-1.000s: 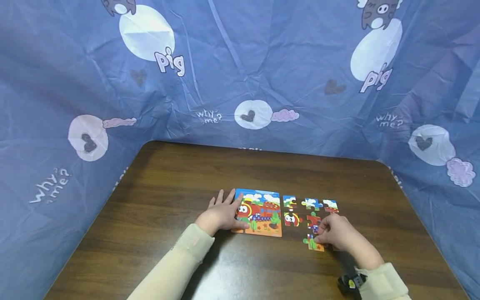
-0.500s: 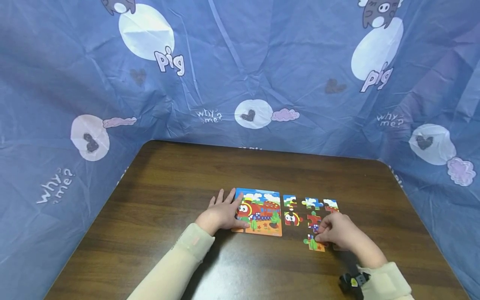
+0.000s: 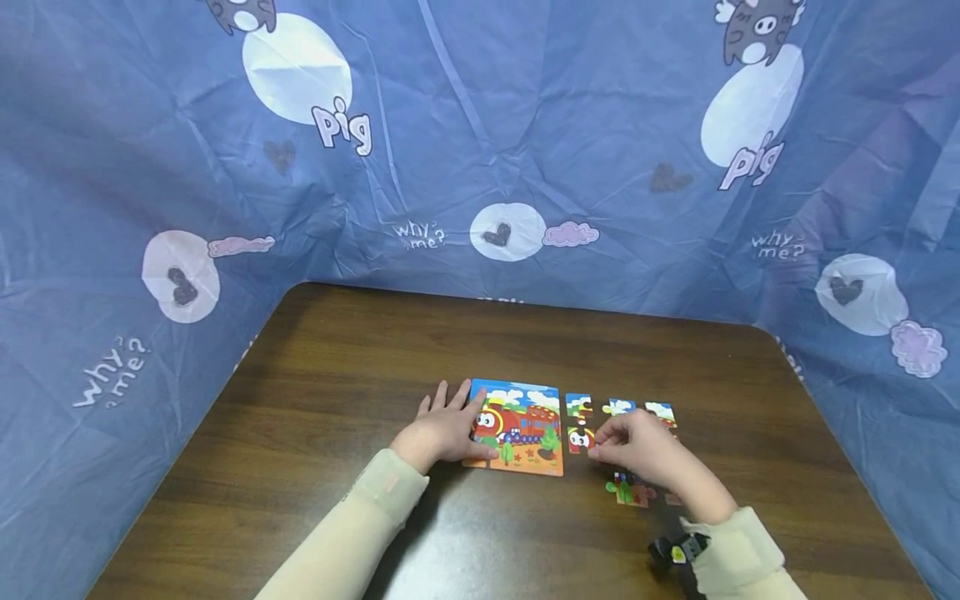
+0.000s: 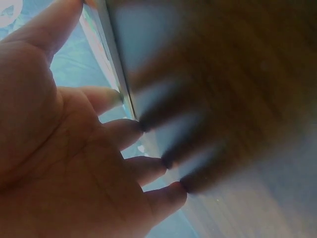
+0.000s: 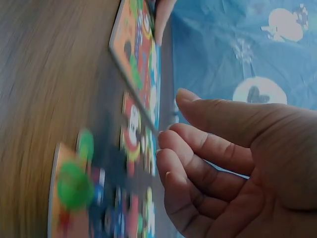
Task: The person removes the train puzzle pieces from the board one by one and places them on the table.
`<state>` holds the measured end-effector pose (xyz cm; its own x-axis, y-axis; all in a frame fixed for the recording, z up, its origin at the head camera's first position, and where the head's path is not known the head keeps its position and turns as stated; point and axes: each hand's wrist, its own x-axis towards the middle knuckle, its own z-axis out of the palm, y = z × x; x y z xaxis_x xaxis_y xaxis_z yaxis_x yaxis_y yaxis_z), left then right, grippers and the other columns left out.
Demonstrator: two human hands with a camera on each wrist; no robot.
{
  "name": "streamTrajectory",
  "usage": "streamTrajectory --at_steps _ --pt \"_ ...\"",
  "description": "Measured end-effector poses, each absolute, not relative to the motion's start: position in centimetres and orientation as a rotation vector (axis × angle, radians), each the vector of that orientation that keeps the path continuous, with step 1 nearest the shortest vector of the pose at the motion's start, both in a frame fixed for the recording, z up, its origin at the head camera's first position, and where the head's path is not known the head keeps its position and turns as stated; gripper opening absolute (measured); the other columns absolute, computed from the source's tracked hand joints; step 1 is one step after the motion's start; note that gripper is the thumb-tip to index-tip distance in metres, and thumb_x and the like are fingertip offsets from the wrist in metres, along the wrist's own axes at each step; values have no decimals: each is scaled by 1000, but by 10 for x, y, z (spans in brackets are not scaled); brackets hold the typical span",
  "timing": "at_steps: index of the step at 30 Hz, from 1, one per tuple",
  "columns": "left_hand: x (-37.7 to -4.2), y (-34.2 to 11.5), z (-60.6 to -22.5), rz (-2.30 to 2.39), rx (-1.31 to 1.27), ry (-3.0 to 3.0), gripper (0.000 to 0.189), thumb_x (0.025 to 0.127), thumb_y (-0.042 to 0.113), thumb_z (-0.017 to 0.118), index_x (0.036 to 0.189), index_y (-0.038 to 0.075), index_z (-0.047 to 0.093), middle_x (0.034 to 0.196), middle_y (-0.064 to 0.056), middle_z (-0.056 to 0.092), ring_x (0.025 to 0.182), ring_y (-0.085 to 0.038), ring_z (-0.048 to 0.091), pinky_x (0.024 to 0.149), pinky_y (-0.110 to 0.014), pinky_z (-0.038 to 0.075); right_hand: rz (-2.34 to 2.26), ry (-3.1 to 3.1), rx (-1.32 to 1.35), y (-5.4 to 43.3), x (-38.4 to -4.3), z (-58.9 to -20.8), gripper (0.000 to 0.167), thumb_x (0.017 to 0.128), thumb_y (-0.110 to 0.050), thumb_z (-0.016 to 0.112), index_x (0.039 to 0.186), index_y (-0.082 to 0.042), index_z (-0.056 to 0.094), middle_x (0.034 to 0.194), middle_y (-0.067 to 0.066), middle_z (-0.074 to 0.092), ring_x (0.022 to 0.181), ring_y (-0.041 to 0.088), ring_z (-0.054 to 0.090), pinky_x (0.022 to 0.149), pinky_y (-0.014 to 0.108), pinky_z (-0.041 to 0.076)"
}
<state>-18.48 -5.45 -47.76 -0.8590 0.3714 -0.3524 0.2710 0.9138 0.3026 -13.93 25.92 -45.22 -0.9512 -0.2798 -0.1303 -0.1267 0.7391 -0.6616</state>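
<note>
The puzzle board [image 3: 519, 427] with its red train picture lies flat on the dark wooden worktop [image 3: 337, 375], and the left hand [image 3: 442, 431] rests on its left edge with straight, spread fingers [image 4: 126, 131], grasping nothing; just to its right lie the loose puzzle pieces [image 3: 577, 406], set apart in a small cluster. The right hand [image 3: 637, 450] hovers over that cluster by the clown-faced piece [image 3: 579, 439], its fingers [image 5: 198, 144] loosely curled; whether they touch or pinch a piece cannot be told; a green-and-orange piece [image 3: 628, 493] lies nearer the person, beside the wrist.
</note>
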Motion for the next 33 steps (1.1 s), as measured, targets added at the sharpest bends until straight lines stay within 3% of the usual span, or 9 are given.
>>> streamTrajectory --at_steps 13,18,25,29,33 --pt "-184 -59 -477 371 510 2670 102 87 66 68 165 19 21 169 -12 10 151 -45 4 117 -60 12 -1030 2660 -347 193 -161 -465 9 87 -12 82 85 -10 73 74 -4 64 66 14 58 58 33 49" --pt "-185 -66 -476 427 549 2666 105 85 64 72 164 16 22 168 -16 11 150 -46 6 117 -60 14 -1054 2638 -399 178 -167 -474 9 86 -9 82 86 -7 73 75 -3 64 68 13 59 62 33 50" --pt "-187 -78 -477 437 534 2665 120 74 64 83 164 15 21 168 -18 10 151 -45 4 117 -60 12 -989 2678 -460 155 -173 -479 16 84 -11 85 95 -5 75 81 -4 65 75 11 60 71 33 53" --pt "-187 -80 -477 442 538 2660 119 74 62 84 164 16 22 167 -19 11 151 -46 4 117 -61 12 -925 2714 -524 142 -176 -480 26 83 -16 86 103 -2 76 89 0 69 81 14 62 77 38 54" --pt "-186 -80 -476 432 527 2658 116 74 62 84 164 19 24 167 -19 11 151 -46 4 117 -61 12 -865 2743 -576 131 -177 -483 27 82 -16 87 102 -1 76 89 1 70 82 14 62 79 38 53"
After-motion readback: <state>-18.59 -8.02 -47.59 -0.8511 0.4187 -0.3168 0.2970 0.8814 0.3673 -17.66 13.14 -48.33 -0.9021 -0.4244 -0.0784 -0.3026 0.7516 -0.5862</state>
